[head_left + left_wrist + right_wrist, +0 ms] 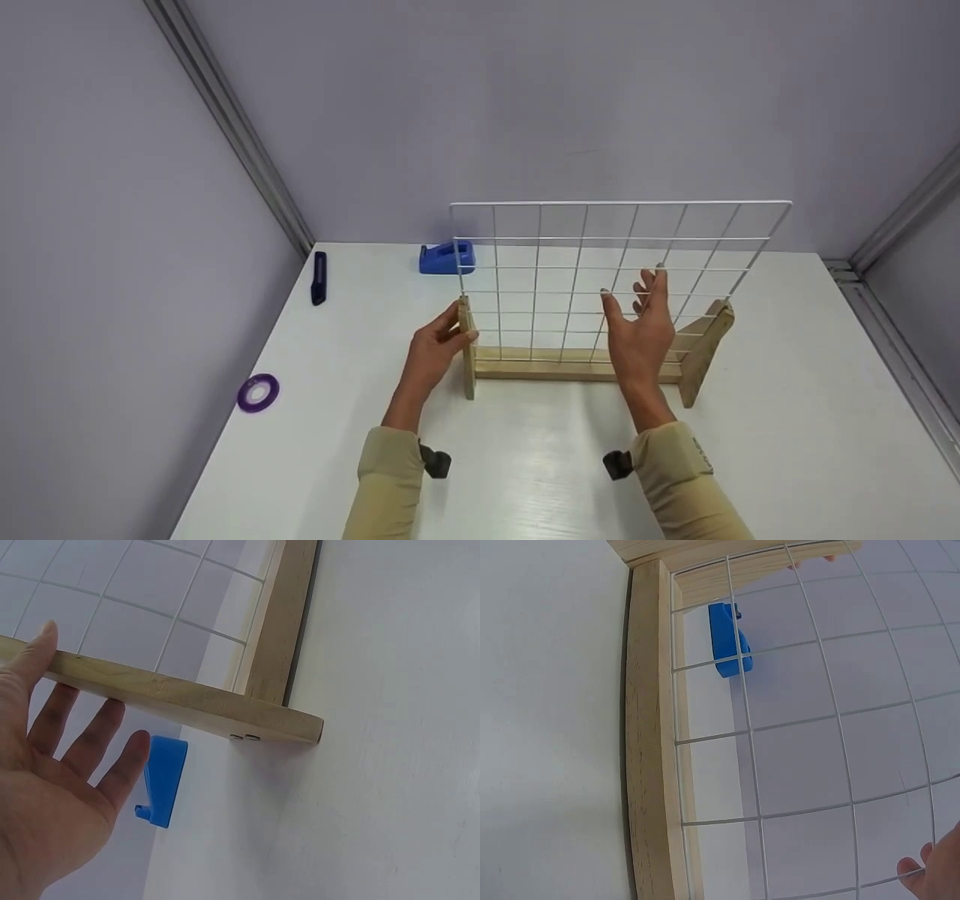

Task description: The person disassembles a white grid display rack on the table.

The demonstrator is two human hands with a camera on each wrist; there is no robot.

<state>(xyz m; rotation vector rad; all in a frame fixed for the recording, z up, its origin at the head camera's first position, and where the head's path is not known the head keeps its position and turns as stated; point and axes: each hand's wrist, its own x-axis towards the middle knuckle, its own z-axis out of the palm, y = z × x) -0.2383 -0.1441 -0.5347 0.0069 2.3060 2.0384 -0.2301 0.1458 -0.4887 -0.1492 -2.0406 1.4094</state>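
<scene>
A white wire grid stands upright, leaning back, in a wooden stand with a side board at each end. My left hand pinches the upper part of the left side board, thumb on one side and fingertips on the other. My right hand is at the right half of the grid, with its thumb and index finger extended. In the right wrist view its fingertips are at a wire; whether they press it, I cannot tell.
Behind the grid's left edge sits a blue tape dispenser. A dark blue utility knife lies at the back left of the white table, and a purple ring-shaped roll lies near its left edge. Walls border the table.
</scene>
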